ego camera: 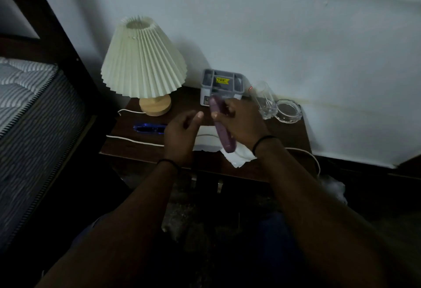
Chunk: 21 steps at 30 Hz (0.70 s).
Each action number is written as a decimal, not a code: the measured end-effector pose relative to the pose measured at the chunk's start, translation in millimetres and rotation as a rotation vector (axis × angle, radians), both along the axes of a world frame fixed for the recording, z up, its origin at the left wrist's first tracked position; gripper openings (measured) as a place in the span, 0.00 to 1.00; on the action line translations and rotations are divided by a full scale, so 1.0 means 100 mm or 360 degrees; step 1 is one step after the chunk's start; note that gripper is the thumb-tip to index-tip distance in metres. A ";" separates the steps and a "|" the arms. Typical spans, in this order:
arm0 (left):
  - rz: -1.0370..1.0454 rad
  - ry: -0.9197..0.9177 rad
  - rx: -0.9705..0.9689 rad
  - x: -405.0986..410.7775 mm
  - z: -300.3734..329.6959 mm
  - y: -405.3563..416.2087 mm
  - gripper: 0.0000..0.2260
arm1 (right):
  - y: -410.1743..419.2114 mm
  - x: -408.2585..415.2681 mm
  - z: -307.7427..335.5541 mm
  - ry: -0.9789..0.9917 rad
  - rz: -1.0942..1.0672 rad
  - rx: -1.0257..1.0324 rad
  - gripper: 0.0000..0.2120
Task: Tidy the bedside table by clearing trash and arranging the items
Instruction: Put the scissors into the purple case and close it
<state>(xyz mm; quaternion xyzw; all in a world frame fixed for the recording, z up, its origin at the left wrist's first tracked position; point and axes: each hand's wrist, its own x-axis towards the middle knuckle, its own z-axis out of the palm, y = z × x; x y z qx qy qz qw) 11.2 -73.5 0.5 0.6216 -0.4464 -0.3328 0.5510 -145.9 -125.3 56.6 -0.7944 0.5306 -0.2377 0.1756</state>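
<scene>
The purple case [222, 125], long w/ rounded ends, is held above the front-middle of the bedside table [293, 135], tilted so 1 end points toward the grey organizer [222, 87] and the other hangs over crumpled white tissue [239, 156]. The right hand [243, 125] grips it, fingers curled round the body and thumb on the near side. The left hand [182, 135] is just beside it, not touching, fingers relaxed and holding nothing. Both wrists carry a dark band.

Under the hands a white cable [134, 140] runs across the tabletop. A blue glossy item [149, 128], too dim to name, lies left of the hands. Behind it stands a lamp [143, 59] w/ pleated cream shade and wood base. The organizer sits at the back by the wall, yellow label on top. Right of it are a clear drinking glass [264, 100] and a glass ashtray [288, 111], nearly touching. A striped mattress [27, 96] is at far left.
</scene>
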 end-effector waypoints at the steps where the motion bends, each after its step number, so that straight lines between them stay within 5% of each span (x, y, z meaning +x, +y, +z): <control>1: -0.0094 0.0270 -0.0001 0.01 0.04 0.02 0.13 | 0.06 0.11 0.02 -0.0131 0.0045 0.0058 0.14; 5: -0.0372 0.0796 0.0114 0.10 0.14 0.10 0.13 | 0.17 0.33 0.02 -0.0470 -0.0028 0.0182 0.23; 8: -0.0407 0.0933 0.0134 0.19 0.16 0.10 0.08 | 0.20 0.39 -0.05 -0.0590 -0.0066 0.0222 0.16; 15: -0.0376 0.0958 0.0160 0.27 0.14 0.03 0.07 | 0.20 0.32 -0.17 -0.0532 0.0131 0.0343 0.12; 21: -0.0362 0.0920 0.0221 0.23 0.12 0.01 0.14 | 0.22 0.25 -0.28 -0.0283 0.0387 0.0164 0.24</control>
